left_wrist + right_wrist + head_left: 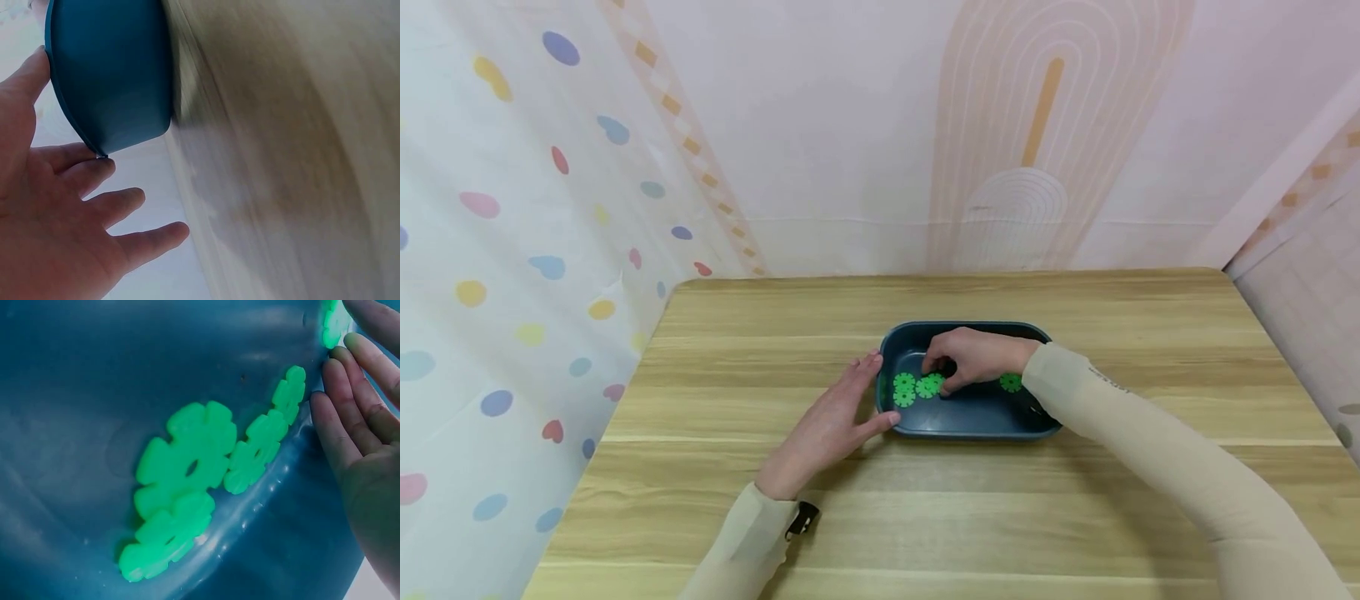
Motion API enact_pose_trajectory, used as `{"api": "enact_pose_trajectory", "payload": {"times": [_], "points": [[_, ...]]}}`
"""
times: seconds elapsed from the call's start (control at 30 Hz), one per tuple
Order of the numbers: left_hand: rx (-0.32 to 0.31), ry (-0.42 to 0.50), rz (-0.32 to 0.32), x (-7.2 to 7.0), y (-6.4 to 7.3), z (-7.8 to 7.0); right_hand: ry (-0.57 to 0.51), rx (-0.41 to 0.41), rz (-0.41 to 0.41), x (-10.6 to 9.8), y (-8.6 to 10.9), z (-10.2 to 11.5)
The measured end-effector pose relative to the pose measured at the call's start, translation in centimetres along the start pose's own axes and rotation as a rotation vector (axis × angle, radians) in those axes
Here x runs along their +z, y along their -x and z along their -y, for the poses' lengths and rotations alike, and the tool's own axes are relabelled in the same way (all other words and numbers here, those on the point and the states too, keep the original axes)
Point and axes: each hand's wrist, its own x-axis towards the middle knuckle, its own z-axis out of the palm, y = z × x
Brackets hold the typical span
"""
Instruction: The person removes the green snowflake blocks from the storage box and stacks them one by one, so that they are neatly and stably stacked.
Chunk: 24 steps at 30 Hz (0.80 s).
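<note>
A dark blue basin [977,433] stands on the wooden table, holding several green notched discs like flowers. My left hand [827,425] rests at its left end, thumb over the near rim and fingers stretched along the outside; the left wrist view shows the thumb and a fingertip touching the rim. Inside the basin, my right hand [973,354] bends its thumb and fingers around a green disc [928,387] near the floor. Two more green discs [904,390] lie left of it. Beneath the right wrist are other green discs [187,453], close to the basin wall.
The wooden table [760,333] extends around the basin on all sides. Behind it hangs a pale patterned curtain [835,167], and a dotted curtain [512,317] hangs at the left. A black strap [802,518] shows at the left wrist.
</note>
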Motion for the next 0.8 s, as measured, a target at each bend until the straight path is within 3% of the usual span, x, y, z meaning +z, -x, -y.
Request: {"api": "enact_pose_trajectory", "payload": {"times": [0.53, 0.8], "points": [[-0.002, -0.02, -0.015, 0.1, 0.8, 0.3, 0.041, 0.04, 0.016, 0.9, -0.7, 0.6], [0.068, -0.045, -0.018, -0.1, 0.6, 0.8, 0.058, 0.041, 0.018, 1.0, -0.9, 0.7]]}}
